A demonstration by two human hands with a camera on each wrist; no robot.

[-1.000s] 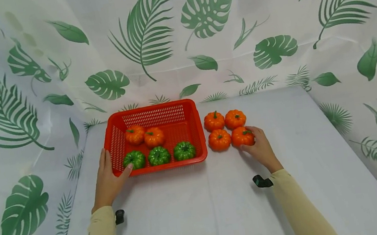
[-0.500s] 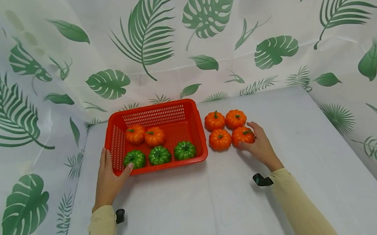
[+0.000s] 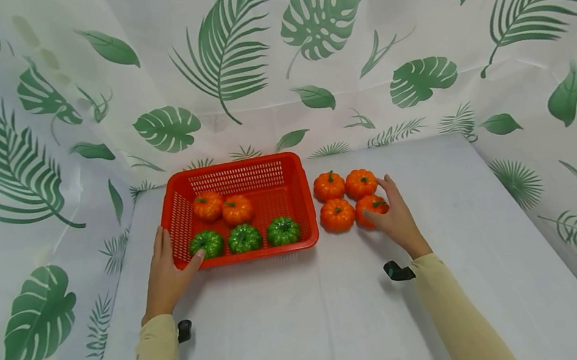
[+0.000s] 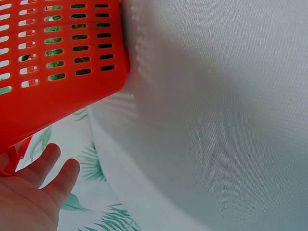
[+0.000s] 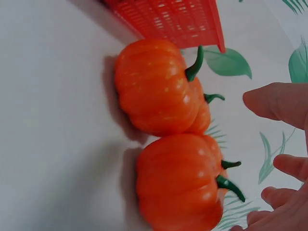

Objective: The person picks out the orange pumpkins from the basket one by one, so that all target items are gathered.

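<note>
At the near left corner of a red plastic basket (image 3: 255, 257), my left hand (image 3: 166, 283) holds the rim, thumb over the edge and fingers along the outer side. Two straight fingertips (image 4: 67, 175) show beside the basket wall (image 4: 62, 72) in the left wrist view. My right hand (image 3: 401, 222) is spread over the near right one of several orange toy pumpkins (image 3: 373, 210) grouped on the table. In the right wrist view its fingers (image 5: 284, 103) stand apart from the pumpkins (image 5: 178, 183), with nothing between them.
Inside the basket lie two orange pumpkins (image 3: 208, 206) and three green ones (image 3: 283, 230), the green in a row along the near side. The white table (image 3: 287, 328) meets a leaf-patterned curtain (image 3: 247, 44) at the back and sides.
My right hand has loosened from the near right pumpkin, its fingers spreading and lifting toward the far right. My left hand and the basket stay as they were.
</note>
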